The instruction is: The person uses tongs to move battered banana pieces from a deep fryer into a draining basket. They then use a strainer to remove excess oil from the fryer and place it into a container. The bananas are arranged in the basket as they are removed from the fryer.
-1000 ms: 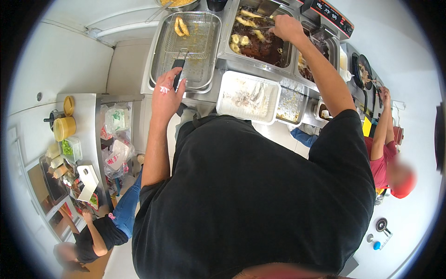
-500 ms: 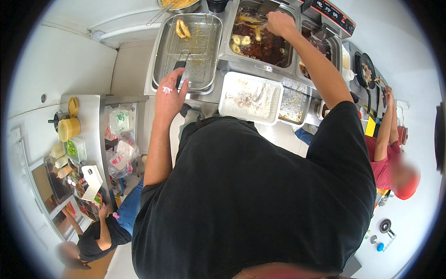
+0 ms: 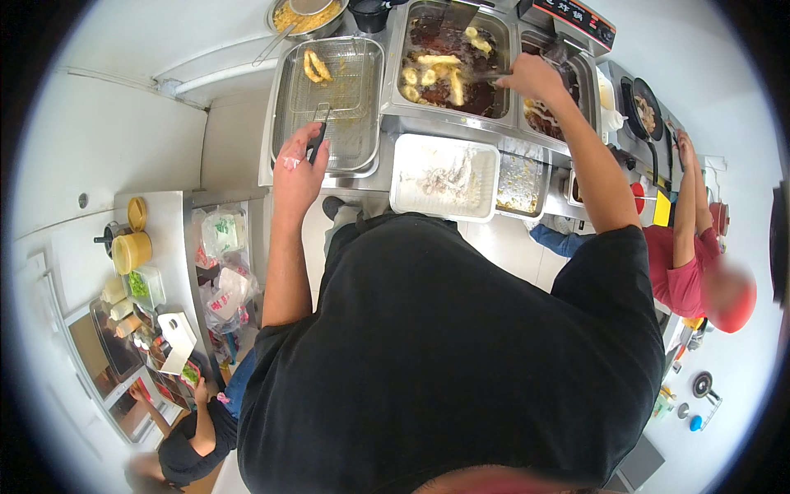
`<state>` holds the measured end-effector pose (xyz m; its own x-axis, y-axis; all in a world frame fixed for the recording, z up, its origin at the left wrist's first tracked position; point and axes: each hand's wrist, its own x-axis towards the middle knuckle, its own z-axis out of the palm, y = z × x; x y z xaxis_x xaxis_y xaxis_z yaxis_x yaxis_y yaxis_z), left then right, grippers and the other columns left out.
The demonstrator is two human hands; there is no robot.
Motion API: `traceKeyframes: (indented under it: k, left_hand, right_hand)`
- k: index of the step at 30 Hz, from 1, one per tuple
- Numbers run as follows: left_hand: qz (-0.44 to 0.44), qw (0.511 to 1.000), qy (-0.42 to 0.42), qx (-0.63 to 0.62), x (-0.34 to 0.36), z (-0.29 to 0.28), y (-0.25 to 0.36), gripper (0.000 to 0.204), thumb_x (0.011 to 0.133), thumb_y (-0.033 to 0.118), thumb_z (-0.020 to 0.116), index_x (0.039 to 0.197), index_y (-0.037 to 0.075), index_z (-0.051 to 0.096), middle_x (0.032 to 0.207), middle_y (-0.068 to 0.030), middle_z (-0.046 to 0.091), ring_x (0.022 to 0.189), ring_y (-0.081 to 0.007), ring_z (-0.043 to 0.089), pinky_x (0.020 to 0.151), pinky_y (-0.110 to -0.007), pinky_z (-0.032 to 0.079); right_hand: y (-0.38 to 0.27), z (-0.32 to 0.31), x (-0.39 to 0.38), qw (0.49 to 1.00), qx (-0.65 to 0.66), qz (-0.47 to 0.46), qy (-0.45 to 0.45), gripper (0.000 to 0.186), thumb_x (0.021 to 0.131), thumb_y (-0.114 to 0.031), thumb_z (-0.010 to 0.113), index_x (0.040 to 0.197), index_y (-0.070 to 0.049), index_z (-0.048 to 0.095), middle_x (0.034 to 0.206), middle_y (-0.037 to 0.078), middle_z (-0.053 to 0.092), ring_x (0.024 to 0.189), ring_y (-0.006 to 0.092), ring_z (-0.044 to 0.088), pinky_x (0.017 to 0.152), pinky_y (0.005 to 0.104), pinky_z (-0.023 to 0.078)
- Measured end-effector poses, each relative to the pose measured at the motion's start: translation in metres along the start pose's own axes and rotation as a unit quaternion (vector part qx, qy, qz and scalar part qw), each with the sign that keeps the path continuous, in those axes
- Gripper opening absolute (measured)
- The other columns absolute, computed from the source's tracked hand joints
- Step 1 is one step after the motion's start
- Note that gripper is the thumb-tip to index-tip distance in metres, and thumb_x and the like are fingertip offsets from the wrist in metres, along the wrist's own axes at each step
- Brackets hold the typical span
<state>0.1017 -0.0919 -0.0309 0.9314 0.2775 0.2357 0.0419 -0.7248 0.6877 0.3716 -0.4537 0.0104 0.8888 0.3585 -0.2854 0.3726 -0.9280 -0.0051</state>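
Note:
My left hand [image 3: 302, 160] is closed around the black handle [image 3: 317, 143] of a wire basket [image 3: 347, 123] set in a metal tray. Two golden fried pieces [image 3: 317, 66] lie at the far end of that basket. My right hand [image 3: 535, 78], above the divider between two fryer wells, grips a thin metal utensil [image 3: 487, 76]. Its far end reaches over the left well [image 3: 454, 113] and is too blurred to name. Pale battered pieces [image 3: 439, 60] float in the dark oil there, some ring-shaped, some long. More pieces [image 3: 539, 119] show in the right well, partly behind my forearm.
A white tray [image 3: 403, 177] with floury residue stands before the fryer, beside a metal tray of crumbs [image 3: 520, 177]. A bowl of yellow crumbs [image 3: 325, 26] sits at the back left. One co-worker [image 3: 679, 263] handles a pan [image 3: 642, 107] at right; another [image 3: 193, 436] works at the left counter.
My right hand has moved right and nearer, away from the back of the left well. Some floating pieces have shifted in the oil. My left hand stays at the basket handle.

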Motion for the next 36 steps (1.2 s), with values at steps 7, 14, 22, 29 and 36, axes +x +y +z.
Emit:
traceKeyframes:
  k: [7,14,22,29,36]
  left_hand:
    - [0.01,1.0,-0.018,0.003,0.005,-0.001,0.003,0.031,0.09,0.014,0.069,0.12,0.007,0.063,0.108,-0.0145,0.07,0.103,-0.0312,0.067,0.09,-0.04,0.052]
    - [-0.001,1.0,-0.021,0.002,0.004,-0.006,0.003,0.031,0.09,0.012,0.069,0.12,0.006,0.063,0.108,-0.0155,0.07,0.103,-0.0306,0.067,0.09,-0.04,0.052]
    - [-0.011,1.0,-0.008,-0.004,-0.004,-0.008,0.003,0.031,0.09,0.011,0.069,0.119,0.005,0.063,0.109,-0.0155,0.07,0.103,-0.03,0.068,0.089,-0.039,0.053]
    - [-0.011,1.0,0.003,0.0,-0.007,-0.009,-0.001,0.032,0.09,0.012,0.069,0.12,0.005,0.063,0.109,-0.015,0.07,0.103,-0.0292,0.068,0.089,-0.039,0.053]
    - [-0.014,1.0,0.007,0.01,-0.014,-0.012,-0.002,0.032,0.09,0.014,0.069,0.121,0.006,0.063,0.109,-0.0146,0.07,0.103,-0.0304,0.067,0.09,-0.04,0.052]
  right_hand:
    - [-0.018,0.015,-0.019,0.999,0.017,0.008,-0.027,0.053,0.082,-0.042,0.076,0.107,0.004,0.07,0.106,0.024,0.071,0.103,0.0393,0.068,0.088,0.047,0.056]
    - [-0.019,-0.004,-0.025,0.997,-0.014,-0.044,0.054,0.038,0.084,-0.037,0.074,0.111,-0.009,0.073,0.103,0.018,0.073,0.097,0.0362,0.07,0.083,0.0464,0.058]
    - [-0.032,-0.001,0.0,0.982,-0.113,-0.128,0.075,0.048,0.087,-0.036,0.072,0.128,-0.014,0.063,0.103,0.016,0.069,0.095,0.0376,0.069,0.08,0.0479,0.057]
    - [-0.041,-0.022,0.047,0.964,-0.179,-0.194,0.027,0.053,0.081,-0.034,0.079,0.125,-0.009,0.066,0.106,0.016,0.072,0.103,0.035,0.069,0.084,0.0467,0.057]
    - [-0.054,-0.028,0.06,0.963,-0.19,-0.193,-0.017,0.048,0.082,-0.038,0.077,0.121,-0.01,0.069,0.112,0.016,0.072,0.107,0.0353,0.067,0.09,0.0471,0.056]
